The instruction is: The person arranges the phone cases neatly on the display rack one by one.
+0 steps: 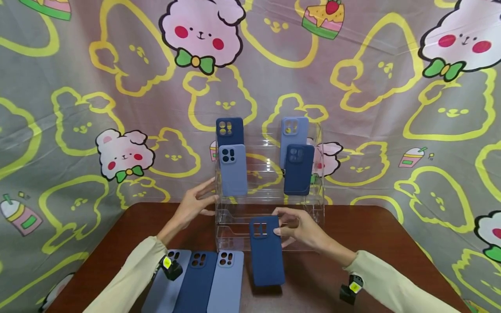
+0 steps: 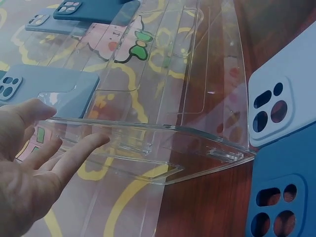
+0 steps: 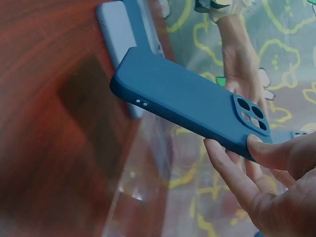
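My right hand (image 1: 303,228) pinches a dark blue phone case (image 1: 268,256) by its upper right edge, thumb on the back and fingers along the side and behind. The case hangs tilted in front of the lower tiers of a clear tiered display stand (image 1: 270,200). In the right wrist view its camera cutout (image 3: 250,112) lies close to the thumb. My left hand (image 1: 193,204) is at the stand's left side, fingers extended and right at the clear side panel (image 2: 163,127). Higher on the stand, a light blue case (image 1: 234,171) and a dark blue case (image 1: 298,170) stand upright.
Behind these, another dark blue case (image 1: 229,129) and another light blue case (image 1: 294,130) stand on the top tier. Three cases, including a dark blue one (image 1: 197,280), lie side by side at the front left of the brown table (image 1: 375,234). A patterned cloth (image 1: 364,169) hangs behind.
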Tool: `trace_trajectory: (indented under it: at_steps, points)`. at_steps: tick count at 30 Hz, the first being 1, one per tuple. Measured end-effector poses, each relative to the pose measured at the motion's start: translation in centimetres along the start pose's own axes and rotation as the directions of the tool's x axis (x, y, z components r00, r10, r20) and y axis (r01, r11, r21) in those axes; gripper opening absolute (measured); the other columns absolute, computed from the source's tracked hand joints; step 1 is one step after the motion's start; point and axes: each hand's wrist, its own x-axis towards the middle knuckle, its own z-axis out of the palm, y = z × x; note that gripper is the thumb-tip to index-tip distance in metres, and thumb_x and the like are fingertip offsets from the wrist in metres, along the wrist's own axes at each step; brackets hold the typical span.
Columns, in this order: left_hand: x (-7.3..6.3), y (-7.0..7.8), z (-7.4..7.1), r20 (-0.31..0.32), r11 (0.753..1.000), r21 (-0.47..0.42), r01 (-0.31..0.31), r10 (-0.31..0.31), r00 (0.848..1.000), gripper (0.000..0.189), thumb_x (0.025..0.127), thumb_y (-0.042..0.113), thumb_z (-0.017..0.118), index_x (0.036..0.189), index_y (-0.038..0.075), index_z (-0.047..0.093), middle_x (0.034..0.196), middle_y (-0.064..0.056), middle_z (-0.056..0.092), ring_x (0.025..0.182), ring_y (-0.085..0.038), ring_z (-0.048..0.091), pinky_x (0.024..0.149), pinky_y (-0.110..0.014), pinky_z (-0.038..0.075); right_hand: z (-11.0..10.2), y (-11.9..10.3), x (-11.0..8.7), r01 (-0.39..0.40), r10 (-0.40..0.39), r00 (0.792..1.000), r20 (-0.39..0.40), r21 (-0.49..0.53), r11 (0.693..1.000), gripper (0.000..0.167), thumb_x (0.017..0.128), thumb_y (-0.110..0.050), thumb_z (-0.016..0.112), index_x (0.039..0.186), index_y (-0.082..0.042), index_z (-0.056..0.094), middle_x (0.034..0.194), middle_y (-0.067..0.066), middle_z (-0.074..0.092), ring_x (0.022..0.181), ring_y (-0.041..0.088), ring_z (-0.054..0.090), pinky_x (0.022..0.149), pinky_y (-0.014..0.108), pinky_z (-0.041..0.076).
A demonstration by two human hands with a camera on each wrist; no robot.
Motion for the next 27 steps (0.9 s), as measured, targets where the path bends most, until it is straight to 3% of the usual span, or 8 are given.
trace_trajectory:
  at_steps: [7, 13, 18, 23, 27]
  points:
    - [0.2, 0.1, 0.2, 0.005, 1.000, 0.013, 0.006, -0.006, 1.000, 0.070, 0.103, 0.007, 0.066, 0.165, 0.011, 0.034, 0.163, -0.029, 0.037, 0.134, -0.055, 0.052, 0.082, -0.052, 0.067, -1.3, -1.5, 1.1, 0.061, -0.064, 0.996, -0.057, -0.046, 0.997, 0.042, 0.099, 0.003, 0.069, 0.139, 0.007, 0.056, 0.105, 0.025, 0.060, 0.086, 0.019, 0.072, 0.072, 0.053, 0.068]
    - [0.1, 0.3, 0.2, 0.006, 1.000, 0.016, 0.010, -0.010, 1.000, 0.070, 0.102, 0.005, 0.065, 0.165, 0.012, 0.034, 0.163, -0.029, 0.037, 0.134, -0.054, 0.053, 0.080, -0.052, 0.067, -2.3, -3.4, 2.4, 0.080, -0.095, 0.983, -0.154, -0.103, 0.992, 0.044, 0.097, 0.001, 0.071, 0.140, -0.001, 0.059, 0.111, 0.025, 0.062, 0.089, 0.025, 0.075, 0.074, 0.051, 0.068]
    - [0.2, 0.3, 0.2, 0.029, 1.000, 0.002, 0.005, -0.005, 1.000, 0.072, 0.102, 0.004, 0.065, 0.166, 0.011, 0.031, 0.163, -0.030, 0.036, 0.133, -0.054, 0.054, 0.080, -0.052, 0.067, -2.9, -4.7, 3.8, 0.151, -0.188, 0.954, -0.233, -0.168, 0.974, 0.047, 0.096, 0.002, 0.073, 0.141, 0.001, 0.059, 0.113, 0.025, 0.061, 0.091, 0.024, 0.074, 0.074, 0.052, 0.068]
    - [0.4, 0.1, 0.1, 0.055, 1.000, -0.016, -0.003, 0.004, 0.998, 0.073, 0.102, 0.003, 0.065, 0.166, 0.010, 0.030, 0.163, -0.031, 0.035, 0.133, -0.054, 0.053, 0.082, -0.052, 0.067, -3.2, -5.1, 5.2, 0.201, -0.269, 0.919, -0.287, -0.247, 0.948, 0.044, 0.096, 0.000, 0.074, 0.138, 0.000, 0.062, 0.111, 0.023, 0.063, 0.089, 0.020, 0.075, 0.069, 0.038, 0.068]
    - [0.3, -0.1, -0.1, 0.059, 1.000, -0.020, 0.000, 0.001, 0.998, 0.072, 0.102, 0.003, 0.064, 0.166, 0.009, 0.030, 0.164, -0.030, 0.034, 0.134, -0.054, 0.053, 0.082, -0.052, 0.067, -2.7, -4.8, 6.4, 0.249, -0.334, 0.892, -0.306, -0.285, 0.925, 0.044, 0.096, -0.002, 0.075, 0.139, -0.001, 0.064, 0.111, 0.021, 0.064, 0.094, 0.027, 0.075, 0.068, 0.035, 0.067]
